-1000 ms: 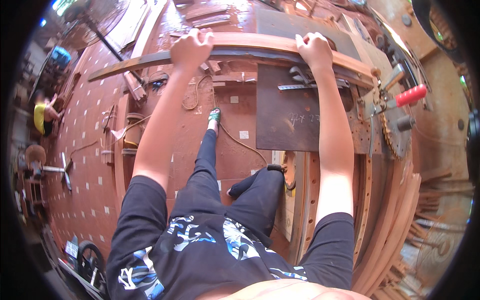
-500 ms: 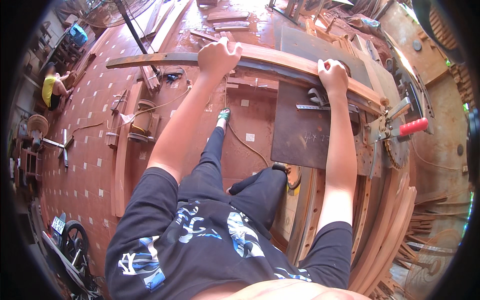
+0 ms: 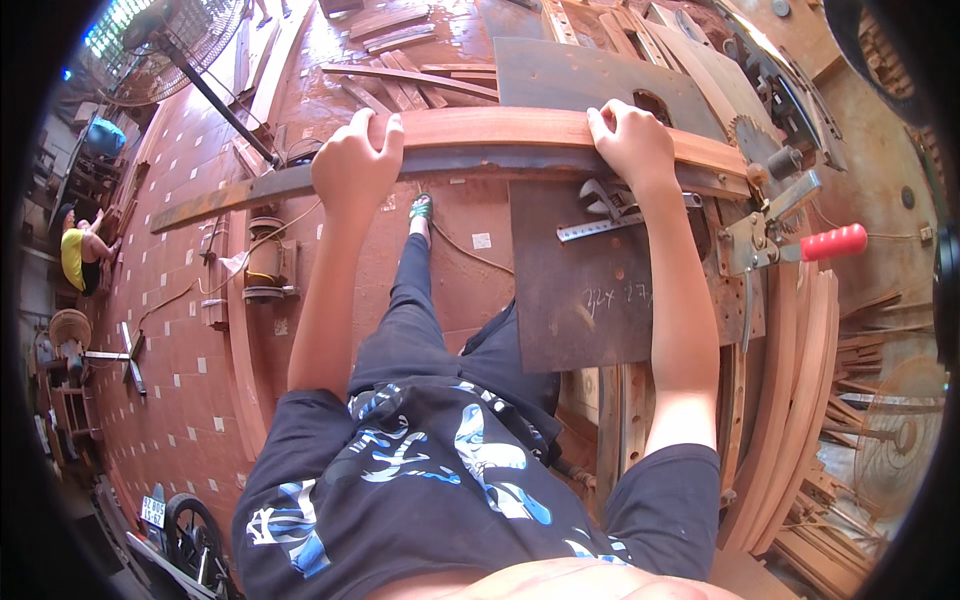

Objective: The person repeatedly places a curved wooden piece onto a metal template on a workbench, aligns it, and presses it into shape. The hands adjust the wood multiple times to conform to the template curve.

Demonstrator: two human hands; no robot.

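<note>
A reddish-brown wooden board (image 3: 490, 128) lies crosswise in front of me, along a long dark metal bar (image 3: 230, 198). My left hand (image 3: 357, 160) is closed around the board near its left end, thumb up. Farther right, my right hand (image 3: 632, 145) grips the same board, fingers curled over its far edge. The board's right end reaches a toggle clamp (image 3: 750, 245) with a red handle (image 3: 833, 243). Just below my right hand, an adjustable wrench (image 3: 603, 200) and a steel ruler (image 3: 590, 231) rest on a dark metal plate (image 3: 560, 320).
A toothed circular saw blade (image 3: 750, 135) stands beyond the board's right end. Long planks (image 3: 790, 420) are stacked at my right. A standing fan (image 3: 165, 45) is at the far left, and a person in yellow (image 3: 78, 255) crouches at the left edge. A cable (image 3: 470, 250) crosses the tiled floor.
The view has shifted, and the board now appears more level. My left hand has come nearer and farther left, wider apart from my right hand. Both hands still hold the board.
</note>
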